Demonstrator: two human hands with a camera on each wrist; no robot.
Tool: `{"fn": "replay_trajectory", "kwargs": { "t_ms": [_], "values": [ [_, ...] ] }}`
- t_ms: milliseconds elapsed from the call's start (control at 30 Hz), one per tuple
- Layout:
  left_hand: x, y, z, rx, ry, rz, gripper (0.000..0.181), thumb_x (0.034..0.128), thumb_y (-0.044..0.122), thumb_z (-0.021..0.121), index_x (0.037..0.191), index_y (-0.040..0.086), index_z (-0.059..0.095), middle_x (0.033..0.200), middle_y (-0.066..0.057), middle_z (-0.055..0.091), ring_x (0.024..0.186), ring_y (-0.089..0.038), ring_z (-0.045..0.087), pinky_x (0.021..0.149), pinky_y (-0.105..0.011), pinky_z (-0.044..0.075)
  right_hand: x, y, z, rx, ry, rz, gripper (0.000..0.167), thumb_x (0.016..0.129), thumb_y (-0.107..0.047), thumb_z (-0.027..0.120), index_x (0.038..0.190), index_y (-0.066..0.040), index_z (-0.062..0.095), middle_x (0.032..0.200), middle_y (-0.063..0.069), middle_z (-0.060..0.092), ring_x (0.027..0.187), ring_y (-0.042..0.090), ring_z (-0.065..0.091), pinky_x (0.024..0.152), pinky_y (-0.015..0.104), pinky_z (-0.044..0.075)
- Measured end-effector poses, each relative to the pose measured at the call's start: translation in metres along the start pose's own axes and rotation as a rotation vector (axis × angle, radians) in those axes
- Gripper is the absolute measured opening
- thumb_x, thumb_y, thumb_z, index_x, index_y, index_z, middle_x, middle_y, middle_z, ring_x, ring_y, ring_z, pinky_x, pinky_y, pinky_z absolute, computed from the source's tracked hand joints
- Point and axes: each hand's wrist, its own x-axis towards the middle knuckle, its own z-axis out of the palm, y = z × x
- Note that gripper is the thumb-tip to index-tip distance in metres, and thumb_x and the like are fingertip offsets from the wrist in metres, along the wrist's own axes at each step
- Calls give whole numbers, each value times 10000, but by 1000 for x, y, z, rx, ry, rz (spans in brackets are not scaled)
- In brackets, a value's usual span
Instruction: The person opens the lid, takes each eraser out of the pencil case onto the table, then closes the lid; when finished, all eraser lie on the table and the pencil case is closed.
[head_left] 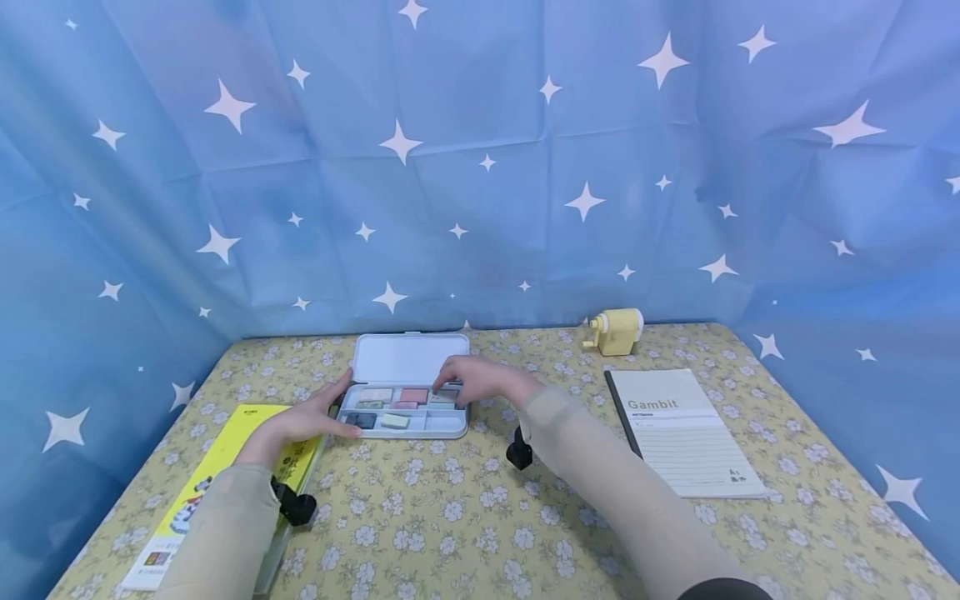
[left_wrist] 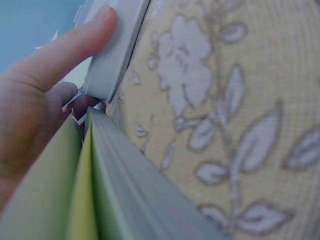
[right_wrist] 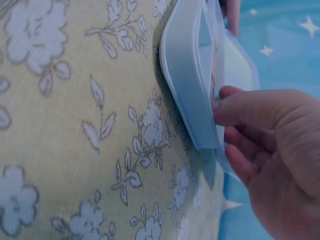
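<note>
A flat white pencil case [head_left: 446,433] lies with its lid [head_left: 411,357] raised at the back. Inside its compartments are several small blocks that look like erasers, among them a pink eraser [head_left: 413,396], a pale green eraser [head_left: 394,421] and a dark block [head_left: 362,421]. My left hand [head_left: 303,418] holds the case's left end, thumb along the front wall [left_wrist: 102,75] and fingers on the far side. With bent thumb and fingers, my right hand [head_left: 480,379] reaches into the back right compartment and pinches a greyish-white eraser [head_left: 444,397]. The right wrist view hides most of that eraser.
Under my left forearm lies a yellow-covered book [head_left: 251,433], its page edges [left_wrist: 135,180] close to the case. To the right are a Gambit notebook [head_left: 678,429] and a yellow pencil sharpener [head_left: 618,332] near the back edge. A starry blue curtain [head_left: 480,208] hangs behind the flowered tablecloth [head_left: 442,533].
</note>
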Motion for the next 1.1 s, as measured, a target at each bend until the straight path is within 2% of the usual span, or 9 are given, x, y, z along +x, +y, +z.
{"fn": "replay_trajectory", "kwargs": {
  "t_ms": [133, 233, 567, 833, 1100],
  "values": [
    [-1, 0, 1, 11, 4, -1, 1183, 770, 393, 809, 1568, 191, -41, 1599, -213, -62, 1429, -445, -114, 1070, -696, -12, 2, -3, -1, -35, -3, 11, 482, 834, 67, 635, 1259, -161, 663, 1257, 43, 531, 1100, 193, 541, 824, 262, 452],
    [-1, -1, 2, 12, 6, -2, 1179, 772, 395, 807, 1568, 194, -39, 1600, -209, -61, 1430, -443, -115, 1068, -699, -14, 3, -5, -1, -40, -8, 25, 497, 832, 79, 616, 1253, -178, 669, 1236, 43, 522, 1000, 183, 527, 723, 268, 397],
    [-1, -1, 2, 19, 4, -4, 1176, 776, 401, 802, 1568, 190, -42, 1598, -215, -65, 1428, -444, -119, 1068, -698, -15, 5, -7, 1, -55, -7, 61, 556, 832, 97, 609, 1277, -234, 658, 1187, 39, 500, 813, 157, 454, 605, 239, 347],
    [1, 0, 1, 15, 6, -8, 1186, 767, 406, 809, 1568, 194, -38, 1596, -222, -64, 1428, -448, -117, 1068, -699, -12, 6, -6, 3, -84, 2, 63, 530, 852, 83, 614, 1272, -239, 662, 1162, 37, 513, 786, 157, 438, 592, 239, 335],
    [-1, -1, 1, 10, 9, -9, 1188, 765, 402, 812, 1568, 193, -37, 1595, -222, -69, 1426, -448, -125, 1063, -704, -17, 4, -9, 1, -114, -6, 32, 495, 844, 61, 634, 1253, -216, 671, 1151, 60, 529, 779, 162, 431, 595, 246, 334]
  ]
}}
